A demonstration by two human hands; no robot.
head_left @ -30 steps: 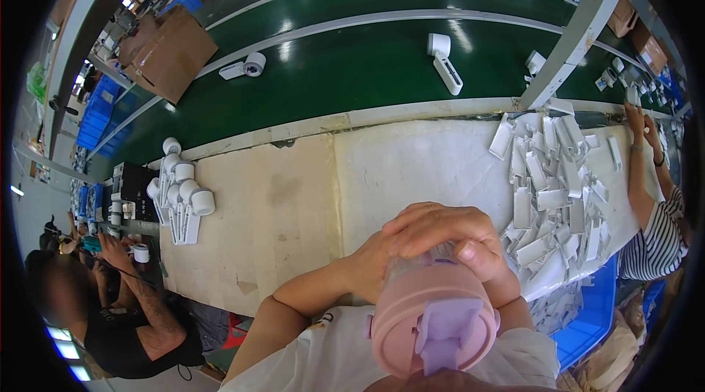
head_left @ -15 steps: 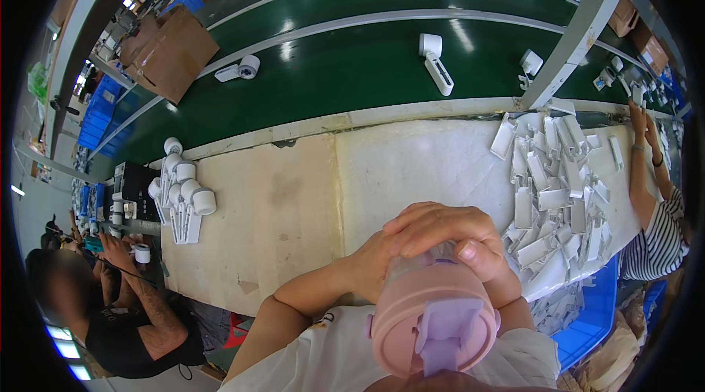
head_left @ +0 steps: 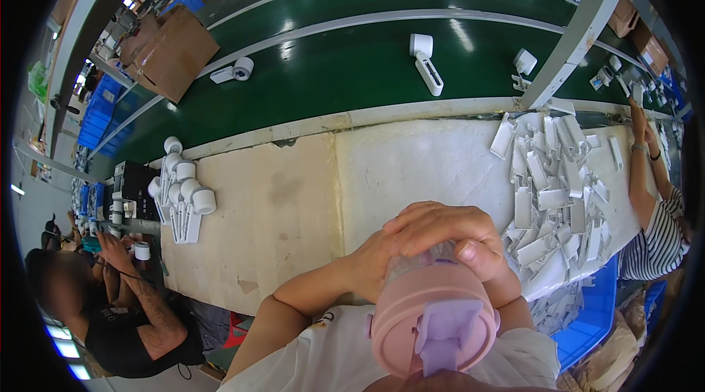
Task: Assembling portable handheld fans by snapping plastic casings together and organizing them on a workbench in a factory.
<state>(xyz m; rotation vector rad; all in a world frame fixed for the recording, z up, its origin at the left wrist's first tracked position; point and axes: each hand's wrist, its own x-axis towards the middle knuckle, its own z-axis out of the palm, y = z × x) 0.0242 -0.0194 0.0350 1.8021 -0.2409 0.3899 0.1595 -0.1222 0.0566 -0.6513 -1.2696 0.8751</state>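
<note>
Left hand and right hand grip a clear bottle (round, pink-lidded); angular white pieces lie to their right.

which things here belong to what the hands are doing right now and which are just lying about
In hand:
- pink-lidded bottle
- right hand, grip around the bottle
- left hand, at the bottle, partly hidden

Lying about:
- white round-headed devices, table's left
- pile of white casings, table's right
- blue bin
- cardboard box
</note>
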